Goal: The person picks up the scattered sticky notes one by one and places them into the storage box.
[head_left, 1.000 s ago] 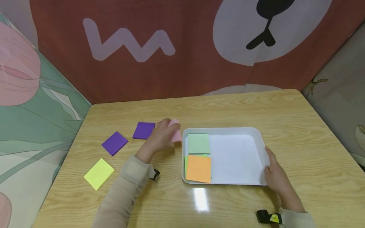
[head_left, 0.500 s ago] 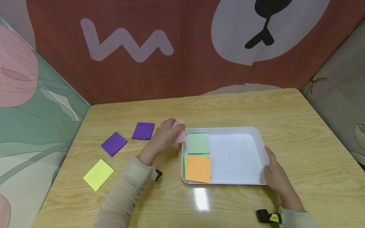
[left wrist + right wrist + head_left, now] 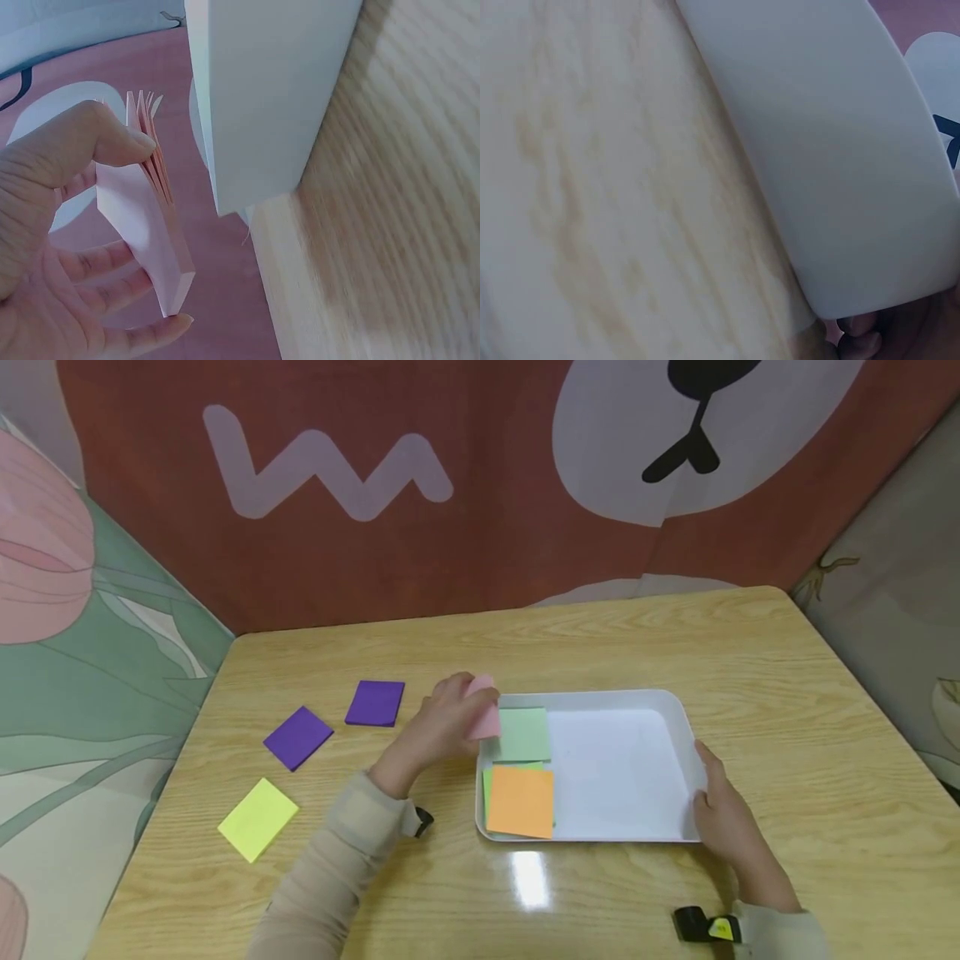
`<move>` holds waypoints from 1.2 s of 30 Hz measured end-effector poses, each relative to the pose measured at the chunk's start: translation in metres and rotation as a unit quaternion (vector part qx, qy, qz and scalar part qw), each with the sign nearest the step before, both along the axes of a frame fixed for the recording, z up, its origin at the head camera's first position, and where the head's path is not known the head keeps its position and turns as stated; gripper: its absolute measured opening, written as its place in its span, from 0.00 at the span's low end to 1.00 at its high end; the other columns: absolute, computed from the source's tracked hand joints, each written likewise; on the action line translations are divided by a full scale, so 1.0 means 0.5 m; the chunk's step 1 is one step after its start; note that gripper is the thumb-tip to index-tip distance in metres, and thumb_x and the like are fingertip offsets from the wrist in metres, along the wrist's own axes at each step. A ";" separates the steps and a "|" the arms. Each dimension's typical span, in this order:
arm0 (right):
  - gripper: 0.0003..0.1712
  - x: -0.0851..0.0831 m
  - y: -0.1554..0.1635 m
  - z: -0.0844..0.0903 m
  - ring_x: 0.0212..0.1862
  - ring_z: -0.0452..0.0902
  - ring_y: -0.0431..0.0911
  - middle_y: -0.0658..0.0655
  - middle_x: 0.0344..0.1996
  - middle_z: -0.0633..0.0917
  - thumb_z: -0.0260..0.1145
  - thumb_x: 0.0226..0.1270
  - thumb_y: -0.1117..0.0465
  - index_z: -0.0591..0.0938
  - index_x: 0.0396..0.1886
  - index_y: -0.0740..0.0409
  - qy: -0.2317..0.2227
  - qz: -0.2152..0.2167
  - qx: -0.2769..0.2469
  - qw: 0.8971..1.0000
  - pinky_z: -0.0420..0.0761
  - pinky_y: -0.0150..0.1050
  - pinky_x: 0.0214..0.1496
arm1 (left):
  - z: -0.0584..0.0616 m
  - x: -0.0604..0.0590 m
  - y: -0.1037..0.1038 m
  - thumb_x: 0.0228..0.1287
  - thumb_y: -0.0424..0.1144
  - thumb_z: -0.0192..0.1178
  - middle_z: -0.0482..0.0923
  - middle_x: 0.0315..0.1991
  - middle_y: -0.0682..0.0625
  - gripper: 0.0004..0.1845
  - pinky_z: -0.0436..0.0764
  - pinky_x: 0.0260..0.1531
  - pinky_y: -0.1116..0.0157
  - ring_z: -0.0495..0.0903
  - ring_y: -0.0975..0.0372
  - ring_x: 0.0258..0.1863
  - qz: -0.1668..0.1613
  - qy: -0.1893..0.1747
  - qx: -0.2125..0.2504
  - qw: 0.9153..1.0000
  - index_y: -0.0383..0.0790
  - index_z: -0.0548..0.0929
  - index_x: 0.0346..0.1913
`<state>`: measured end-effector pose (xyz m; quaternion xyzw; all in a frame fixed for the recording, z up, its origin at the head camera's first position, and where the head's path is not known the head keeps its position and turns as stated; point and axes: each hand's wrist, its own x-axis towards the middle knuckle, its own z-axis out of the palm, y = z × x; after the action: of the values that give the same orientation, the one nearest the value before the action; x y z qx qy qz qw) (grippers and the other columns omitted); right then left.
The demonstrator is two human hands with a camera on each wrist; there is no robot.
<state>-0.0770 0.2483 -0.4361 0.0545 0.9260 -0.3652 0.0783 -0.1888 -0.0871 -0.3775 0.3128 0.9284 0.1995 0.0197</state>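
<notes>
My left hand [image 3: 438, 731] grips a pink sticky-note pad [image 3: 483, 717] and holds it over the white tray's [image 3: 675, 710] left rim. In the left wrist view the pink pad [image 3: 154, 225] is pinched between thumb and fingers beside the tray wall [image 3: 262, 97]. A light green pad [image 3: 523, 734] and an orange pad [image 3: 521, 801] lie in the tray's left part, the orange one on a brighter green pad. My right hand [image 3: 723, 818] holds the tray's right edge; its fingertips [image 3: 862, 337] show under the rim [image 3: 840, 150].
Two purple pads [image 3: 375, 702] [image 3: 297, 737] and a yellow pad [image 3: 258, 818] lie on the wooden table [image 3: 787, 693] left of the tray. Patterned cloth walls close in the table at the back and both sides.
My left hand has carried the pink pad rightward, from the table beside the tray to above its left rim. The right hand stays on the tray's edge.
</notes>
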 end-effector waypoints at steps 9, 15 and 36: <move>0.33 -0.001 0.004 -0.002 0.58 0.43 0.70 0.79 0.58 0.48 0.34 0.63 0.71 0.33 0.65 0.62 -0.010 -0.001 -0.002 1.000 0.50 0.62 0.53 | 0.000 0.008 0.036 0.37 0.42 0.69 0.58 0.56 0.39 0.33 0.64 0.42 0.48 0.56 0.50 0.54 -0.038 0.005 0.015 0.999 0.51 0.70 0.53; 0.34 0.002 0.002 -0.002 0.58 0.43 0.70 0.79 0.58 0.48 0.34 0.62 0.72 0.33 0.65 0.63 -0.010 -0.001 -0.008 1.000 0.50 0.62 0.53 | 0.000 0.013 0.061 0.39 0.44 0.68 0.57 0.57 0.40 0.32 0.63 0.45 0.50 0.55 0.50 0.56 -0.053 -0.003 0.020 0.998 0.51 0.70 0.53; 0.33 0.001 -0.001 -0.001 0.58 0.43 0.70 0.79 0.58 0.48 0.34 0.62 0.72 0.34 0.65 0.63 0.003 -0.001 -0.014 1.000 0.50 0.62 0.53 | -0.021 0.011 0.083 0.42 0.40 0.67 0.54 0.60 0.40 0.34 0.59 0.48 0.43 0.52 0.50 0.59 -0.069 -0.045 -0.021 0.996 0.51 0.68 0.57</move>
<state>-0.0767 0.2477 -0.4366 0.0534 0.9211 -0.3781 0.0763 -0.1831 -0.0458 -0.3882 0.3660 0.9070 0.1916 0.0818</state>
